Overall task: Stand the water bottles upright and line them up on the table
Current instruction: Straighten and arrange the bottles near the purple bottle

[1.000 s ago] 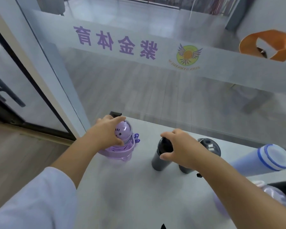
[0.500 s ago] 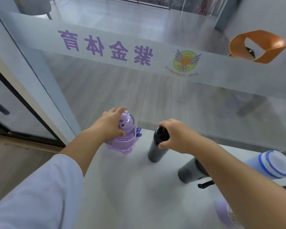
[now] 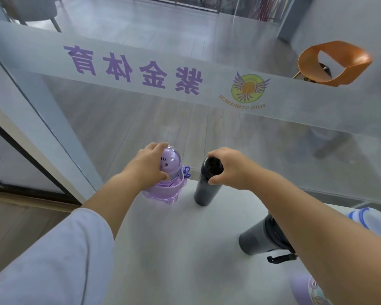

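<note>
A purple bottle [image 3: 167,188] with a domed cat-face lid stands upright at the far left corner of the white table [image 3: 174,249]. My left hand [image 3: 147,168] grips its lid. Just to its right stands a slim black bottle [image 3: 206,188], and my right hand [image 3: 229,167] holds it around the cap. A dark grey bottle [image 3: 256,236] stands nearer, partly behind my right forearm. A white bottle with blue rings [image 3: 361,219] shows at the right edge, and a purple one [image 3: 306,289] at the bottom right; my arm hides most of both.
A glass wall [image 3: 185,119] with a frosted band and purple lettering runs directly behind the table's far edge. An orange chair [image 3: 334,62] stands beyond the glass. The table's left edge drops to a wooden floor [image 3: 20,227].
Both hands have pushed the purple and the black bottle farther away, toward the glass. The grey bottle now stands well behind them, nearer to me.
</note>
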Demonstrator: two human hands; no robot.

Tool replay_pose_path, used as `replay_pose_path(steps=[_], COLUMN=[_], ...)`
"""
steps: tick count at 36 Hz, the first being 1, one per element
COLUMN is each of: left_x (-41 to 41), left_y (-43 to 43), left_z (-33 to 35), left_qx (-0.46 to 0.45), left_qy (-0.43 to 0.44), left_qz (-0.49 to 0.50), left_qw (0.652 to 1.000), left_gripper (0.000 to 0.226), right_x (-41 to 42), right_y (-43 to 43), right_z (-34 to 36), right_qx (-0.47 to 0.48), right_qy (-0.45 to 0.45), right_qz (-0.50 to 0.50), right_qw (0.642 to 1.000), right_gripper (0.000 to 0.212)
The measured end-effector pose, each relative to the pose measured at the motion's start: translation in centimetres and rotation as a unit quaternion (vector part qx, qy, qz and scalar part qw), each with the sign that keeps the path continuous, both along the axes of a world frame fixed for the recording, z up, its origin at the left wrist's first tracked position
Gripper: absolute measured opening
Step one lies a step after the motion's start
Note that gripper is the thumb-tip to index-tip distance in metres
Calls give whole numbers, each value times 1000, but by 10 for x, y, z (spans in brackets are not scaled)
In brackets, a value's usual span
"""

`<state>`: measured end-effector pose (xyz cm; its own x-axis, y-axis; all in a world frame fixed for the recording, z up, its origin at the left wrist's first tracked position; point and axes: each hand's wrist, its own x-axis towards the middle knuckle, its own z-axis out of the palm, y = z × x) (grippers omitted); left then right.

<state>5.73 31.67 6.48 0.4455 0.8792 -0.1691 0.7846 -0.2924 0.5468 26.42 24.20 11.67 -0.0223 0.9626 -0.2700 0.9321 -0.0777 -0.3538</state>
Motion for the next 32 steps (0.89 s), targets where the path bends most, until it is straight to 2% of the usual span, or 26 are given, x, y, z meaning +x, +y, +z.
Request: replay_pose_path(steps=[8,14,19,25,32], left_x=[-1,0,-1,-7,2], left_y=[-3,-7,-12,-23,-64], left_z=[-1,4,12,36,55], left_qx=[-7,-2,28,124,121], left_qy=[-6,-7,7,-10,-13], left_qz=[7,17,14,27,7], left_qw=[1000,1000,999,992,993], left_gripper=[88,88,72,43,26], right_x=[1,-1,5,25,59], right_y=[4,4,2,-10,-59], right_z=[-2,-4,0,25,53], right_qx=[2,-9,28,147,199], right_qy=[0,-20,4,14,7], right_qz=[11,29,24,-23,-61], right_qw=[1000,999,999,989,978], right_gripper=[67,62,74,50,38])
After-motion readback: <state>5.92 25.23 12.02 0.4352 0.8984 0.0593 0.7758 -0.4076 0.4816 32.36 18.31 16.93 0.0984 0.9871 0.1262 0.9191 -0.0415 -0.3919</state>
